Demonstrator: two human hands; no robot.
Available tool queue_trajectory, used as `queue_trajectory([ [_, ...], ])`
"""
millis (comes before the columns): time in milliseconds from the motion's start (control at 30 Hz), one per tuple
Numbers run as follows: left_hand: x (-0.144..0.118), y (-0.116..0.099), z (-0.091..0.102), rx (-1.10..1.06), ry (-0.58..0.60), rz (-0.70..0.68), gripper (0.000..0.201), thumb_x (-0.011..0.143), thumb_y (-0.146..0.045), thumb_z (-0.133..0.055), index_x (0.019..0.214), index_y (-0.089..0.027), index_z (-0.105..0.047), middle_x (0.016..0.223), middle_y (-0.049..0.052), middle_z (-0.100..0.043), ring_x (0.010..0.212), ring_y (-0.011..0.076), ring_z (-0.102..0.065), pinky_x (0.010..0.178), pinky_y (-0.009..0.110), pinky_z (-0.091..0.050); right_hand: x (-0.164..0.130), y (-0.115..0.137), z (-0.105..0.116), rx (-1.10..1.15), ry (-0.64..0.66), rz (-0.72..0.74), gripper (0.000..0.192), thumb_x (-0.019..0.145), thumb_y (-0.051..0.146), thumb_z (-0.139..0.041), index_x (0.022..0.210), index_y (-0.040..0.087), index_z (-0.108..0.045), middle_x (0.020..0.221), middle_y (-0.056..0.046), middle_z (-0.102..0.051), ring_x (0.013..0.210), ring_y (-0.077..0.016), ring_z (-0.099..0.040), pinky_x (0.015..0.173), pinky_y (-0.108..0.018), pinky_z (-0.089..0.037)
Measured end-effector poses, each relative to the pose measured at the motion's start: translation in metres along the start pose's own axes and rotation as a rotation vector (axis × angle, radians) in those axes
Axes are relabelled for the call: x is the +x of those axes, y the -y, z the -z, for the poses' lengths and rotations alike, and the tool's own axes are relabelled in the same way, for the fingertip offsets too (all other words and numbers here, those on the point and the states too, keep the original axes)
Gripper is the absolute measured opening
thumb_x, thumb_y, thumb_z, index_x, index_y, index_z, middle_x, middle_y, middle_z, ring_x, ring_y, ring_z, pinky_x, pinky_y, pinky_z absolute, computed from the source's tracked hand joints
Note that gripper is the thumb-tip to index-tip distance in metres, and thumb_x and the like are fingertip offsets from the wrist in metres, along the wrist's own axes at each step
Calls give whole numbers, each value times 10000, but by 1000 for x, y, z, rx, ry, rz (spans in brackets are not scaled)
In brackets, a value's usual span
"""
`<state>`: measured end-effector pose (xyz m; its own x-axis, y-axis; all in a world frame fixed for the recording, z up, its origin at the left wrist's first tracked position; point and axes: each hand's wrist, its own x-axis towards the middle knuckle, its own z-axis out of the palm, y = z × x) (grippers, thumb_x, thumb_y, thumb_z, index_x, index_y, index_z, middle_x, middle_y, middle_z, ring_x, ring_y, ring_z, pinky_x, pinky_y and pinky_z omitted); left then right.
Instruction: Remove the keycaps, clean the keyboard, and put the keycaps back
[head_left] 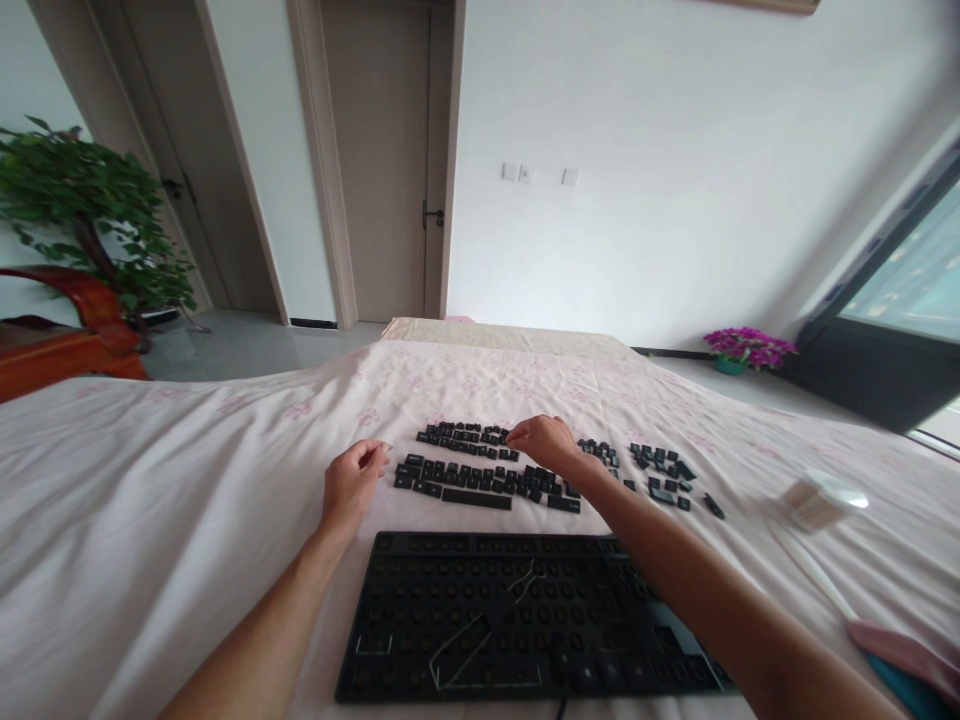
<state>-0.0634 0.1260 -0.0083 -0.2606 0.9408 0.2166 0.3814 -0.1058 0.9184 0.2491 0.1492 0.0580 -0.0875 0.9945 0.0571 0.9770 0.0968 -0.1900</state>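
A black keyboard [450, 610] lies nearest to me with most of its keycaps off. Two bent thin wires [529, 578] rest on it. Beyond it, black keycaps [469, 475] are laid out in rows on the cloth, among them a long space bar [477, 498]. My right hand [546, 442] reaches over the far rows, its fingertips pinched at a keycap there. Left of the rows is my left hand [354, 482], fingers curled and thumb and forefinger together; whatever they may hold is too small to make out. My right forearm hides part of the keyboard and some keycaps.
A pink flowered cloth [225, 480] with folds covers the surface. More keycaps [661, 475] lie to the right, near a clear tub of what look like cotton swabs [821, 500]. A pink and blue item [904, 650] sits at the right edge.
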Motion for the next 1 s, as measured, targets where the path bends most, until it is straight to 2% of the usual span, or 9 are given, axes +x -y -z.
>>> queue_trajectory([
  [200,1,3,0,8,8,-7,348,779,-508,-570,849,-193,-701,741,34,-732,650,191,-673,625,259,-478,-16,-16,12,-35,46,-38,183,783,409,-631,847,318,-777,858,0,-753,868,-214,-665,840,-321,-419],
  [433,1,4,0,14,-3,-23,380,775,-532,-563,847,-184,-699,735,45,-735,656,208,-679,615,266,-481,-27,-24,5,-79,76,-39,135,705,388,-709,804,329,-778,780,5,-740,867,-221,-666,839,-320,-425],
  [633,1,5,0,17,-2,-7,366,775,-532,-570,845,-196,-698,743,35,-736,660,204,-683,615,262,-483,-22,-28,0,-43,61,-48,128,721,358,-690,808,331,-779,763,20,-739,818,-188,-669,777,-283,-434],
  [767,1,6,-1,21,-1,-15,359,783,-527,-567,858,-199,-694,754,31,-730,671,192,-677,629,258,-484,-14,-31,1,-23,25,-69,156,741,341,-664,849,325,-776,838,29,-746,856,-178,-657,806,-275,-428],
  [1000,2,7,0,28,6,-18,356,780,-526,-575,857,-198,-691,749,30,-726,659,194,-675,636,265,-486,-9,-26,-2,-10,21,-82,138,728,335,-677,817,321,-783,800,20,-745,856,-189,-657,833,-281,-416],
])
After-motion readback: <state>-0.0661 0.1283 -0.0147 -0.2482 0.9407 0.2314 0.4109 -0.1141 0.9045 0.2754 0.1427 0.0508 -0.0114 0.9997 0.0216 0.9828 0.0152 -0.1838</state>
